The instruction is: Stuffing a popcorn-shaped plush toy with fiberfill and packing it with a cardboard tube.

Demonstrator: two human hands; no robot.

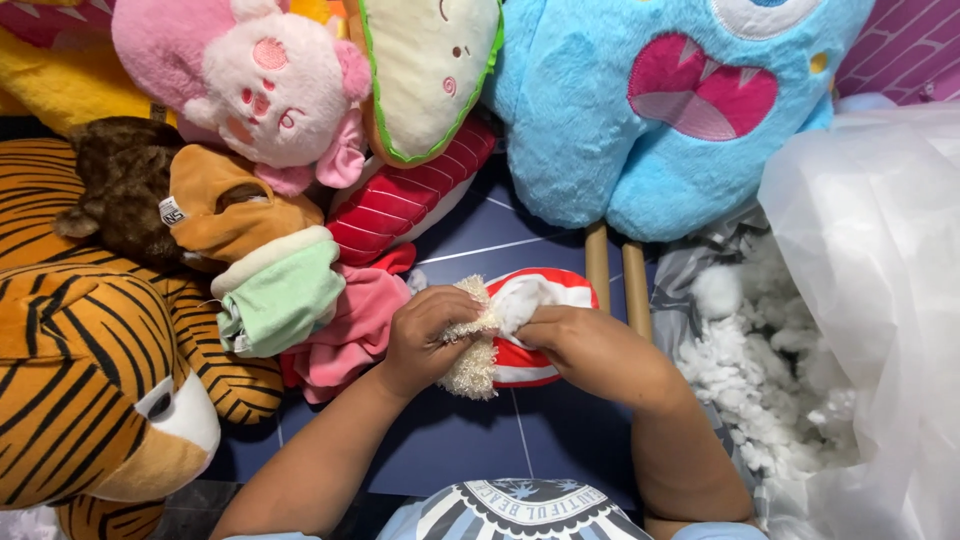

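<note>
My left hand (428,335) grips the fuzzy cream edge of a small plush piece (472,368) at the middle of the view. My right hand (580,345) holds the same toy's red-and-white striped part (545,290), its fingers pressed into the white opening beside the left hand. Both hands meet over the dark blue floor mat (470,440).
Plush toys crowd the left and top: a tiger (90,370), a brown-and-tan dog (200,205), a pink-and-white one (270,80), a pink cloth toy (350,330), a blue monster (660,110). A clear plastic bag (880,280) of white stuffing (745,360) lies right. Two wooden sticks (612,270) lie beyond my hands.
</note>
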